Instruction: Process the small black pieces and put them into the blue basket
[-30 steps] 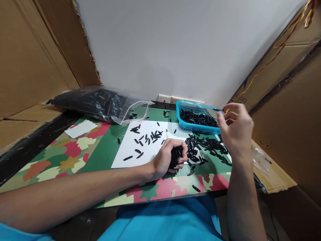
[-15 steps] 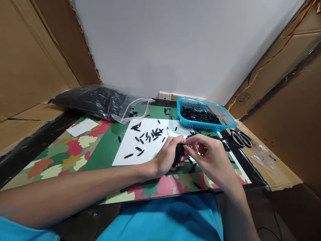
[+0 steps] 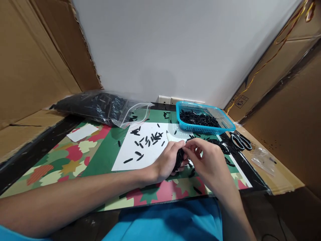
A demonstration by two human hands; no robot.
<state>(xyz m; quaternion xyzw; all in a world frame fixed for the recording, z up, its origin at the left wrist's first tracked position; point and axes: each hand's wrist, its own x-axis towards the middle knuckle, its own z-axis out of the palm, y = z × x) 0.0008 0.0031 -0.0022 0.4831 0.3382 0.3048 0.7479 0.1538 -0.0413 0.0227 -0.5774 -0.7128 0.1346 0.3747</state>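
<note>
My left hand [image 3: 167,160] is wrapped round a bundle of small black strips [image 3: 178,160] just above the near part of the table. Thumb and forefinger of my right hand [image 3: 204,155] are pinched together at the bundle's top, touching my left fingertips. Whatever lies in that pinch is hidden. Behind and left of my hands, loose black strips [image 3: 152,138] are scattered on a white sheet [image 3: 122,154]. More strips [image 3: 218,142] lie in a pile beyond my right hand.
A blue plastic basket [image 3: 208,130] at the back right holds many black strips. Scissors [image 3: 239,141] and a small clear bag [image 3: 263,160] lie on the right. At the back left rests a large zip bag [image 3: 92,103] full of black pieces. Cardboard walls [image 3: 288,100] flank the table.
The whole view has tilted slightly, so the table sits a little lower in the picture. My hands keep nearly the same hold at the bundle, the right fingers shifting a little.
</note>
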